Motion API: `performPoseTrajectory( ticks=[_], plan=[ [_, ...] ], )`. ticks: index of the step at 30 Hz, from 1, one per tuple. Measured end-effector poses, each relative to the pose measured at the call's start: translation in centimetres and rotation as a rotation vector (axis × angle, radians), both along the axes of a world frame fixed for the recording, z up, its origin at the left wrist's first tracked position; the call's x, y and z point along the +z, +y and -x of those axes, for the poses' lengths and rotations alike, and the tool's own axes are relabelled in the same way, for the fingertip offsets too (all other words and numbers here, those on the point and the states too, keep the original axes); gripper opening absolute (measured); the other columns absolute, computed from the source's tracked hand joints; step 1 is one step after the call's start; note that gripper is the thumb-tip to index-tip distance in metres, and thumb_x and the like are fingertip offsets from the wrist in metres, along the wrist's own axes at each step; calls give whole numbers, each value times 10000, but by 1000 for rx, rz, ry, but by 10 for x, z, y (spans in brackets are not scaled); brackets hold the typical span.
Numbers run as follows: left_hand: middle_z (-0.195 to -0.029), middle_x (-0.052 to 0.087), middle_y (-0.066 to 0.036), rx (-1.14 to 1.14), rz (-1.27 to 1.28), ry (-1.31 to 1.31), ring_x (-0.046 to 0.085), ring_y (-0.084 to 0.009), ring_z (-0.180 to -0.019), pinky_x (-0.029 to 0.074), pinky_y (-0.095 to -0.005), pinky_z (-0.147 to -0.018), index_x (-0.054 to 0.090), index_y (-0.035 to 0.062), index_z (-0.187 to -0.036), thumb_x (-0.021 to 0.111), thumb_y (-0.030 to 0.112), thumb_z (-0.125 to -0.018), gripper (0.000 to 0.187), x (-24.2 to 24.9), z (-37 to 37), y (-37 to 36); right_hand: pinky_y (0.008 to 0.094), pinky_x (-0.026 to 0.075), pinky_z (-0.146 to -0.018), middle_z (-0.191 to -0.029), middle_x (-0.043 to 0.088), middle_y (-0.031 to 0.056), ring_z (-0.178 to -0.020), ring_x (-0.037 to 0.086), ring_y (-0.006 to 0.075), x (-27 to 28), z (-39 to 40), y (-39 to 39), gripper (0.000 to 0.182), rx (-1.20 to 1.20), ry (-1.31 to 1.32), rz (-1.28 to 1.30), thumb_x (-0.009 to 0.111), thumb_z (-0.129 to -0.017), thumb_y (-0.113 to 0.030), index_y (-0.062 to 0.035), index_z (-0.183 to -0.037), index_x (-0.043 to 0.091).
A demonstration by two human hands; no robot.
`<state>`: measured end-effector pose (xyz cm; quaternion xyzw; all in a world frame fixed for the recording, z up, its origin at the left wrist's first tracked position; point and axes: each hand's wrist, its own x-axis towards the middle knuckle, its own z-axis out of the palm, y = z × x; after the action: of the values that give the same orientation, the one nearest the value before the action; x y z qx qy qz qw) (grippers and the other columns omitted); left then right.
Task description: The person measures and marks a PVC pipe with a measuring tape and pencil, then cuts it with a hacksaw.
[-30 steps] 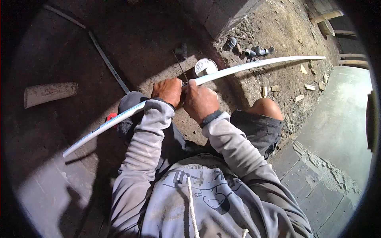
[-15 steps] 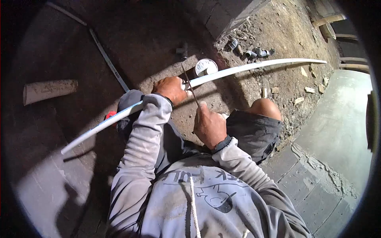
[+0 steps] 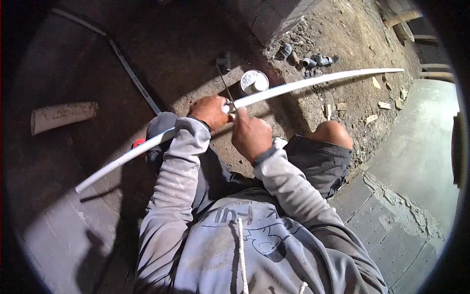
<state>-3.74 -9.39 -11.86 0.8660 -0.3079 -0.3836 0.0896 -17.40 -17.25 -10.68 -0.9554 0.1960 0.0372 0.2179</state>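
Note:
A long white pipe [image 3: 303,84] runs across in front of my body, curved in this view. My left hand [image 3: 210,111] is wrapped round it near the middle. My right hand [image 3: 251,134] is closed on a thin dark blade [image 3: 225,84], whose handle is hidden in the fist. The blade crosses the pipe just right of my left hand, its far end pointing up and left. Just beyond the pipe stands a round can with a white top [image 3: 254,81].
Grey pipe fittings [image 3: 320,60] lie on the dirt at the upper right, with wood chips [image 3: 384,105] nearby. A wide pipe piece [image 3: 63,116] lies at the left. Another thin pipe [image 3: 133,76] lies at the upper left. A concrete block corner [image 3: 279,24] juts in at the top.
My right hand has moved forward and slightly left, up close to the pipe, and the blade has slid away from my body with it. My left hand still holds the pipe.

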Motion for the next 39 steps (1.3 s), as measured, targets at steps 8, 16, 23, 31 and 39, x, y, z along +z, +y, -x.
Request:
performPoseTrajectory(
  ticks=[8,16,23,31,39],
  plan=[
    [-928,665,-142,-5,33,-27,633,-328,-883,492,-427,-771,669,109,-954,727,386,-705,377,-3,-3,-2,473,476,-494,-555,578,186,-519,603,362,-4,-22,-5,206,27,-57,-8,500,-806,-148,-41,-969,433],
    [-830,652,-187,40,81,15,633,-345,-797,485,-412,-715,666,51,-914,727,390,-696,407,6,-19,-1,481,480,-492,-568,588,180,-526,610,361,11,0,2,176,-14,19,-4,491,-805,-136,-26,-937,453],
    [-864,648,-204,71,70,-42,629,-370,-829,495,-434,-725,676,67,-894,698,356,-684,357,9,-12,4,490,468,-490,-553,568,202,-541,600,389,14,-15,1,139,-6,16,-20,483,-838,-142,-26,-898,435],
    [-837,654,-189,79,103,-365,640,-373,-826,498,-483,-718,651,64,-850,567,233,-792,197,3,2,3,484,482,-505,-599,597,203,-564,615,385,19,-32,1,175,-21,31,-27,482,-836,-164,-7,-912,468],
    [-941,670,-147,127,-83,-107,635,-318,-937,499,-409,-808,681,103,-954,649,314,-787,271,43,3,-3,471,495,-506,-597,603,182,-562,629,352,30,8,8,154,32,131,13,485,-828,-141,-23,-923,458]
  ],
)
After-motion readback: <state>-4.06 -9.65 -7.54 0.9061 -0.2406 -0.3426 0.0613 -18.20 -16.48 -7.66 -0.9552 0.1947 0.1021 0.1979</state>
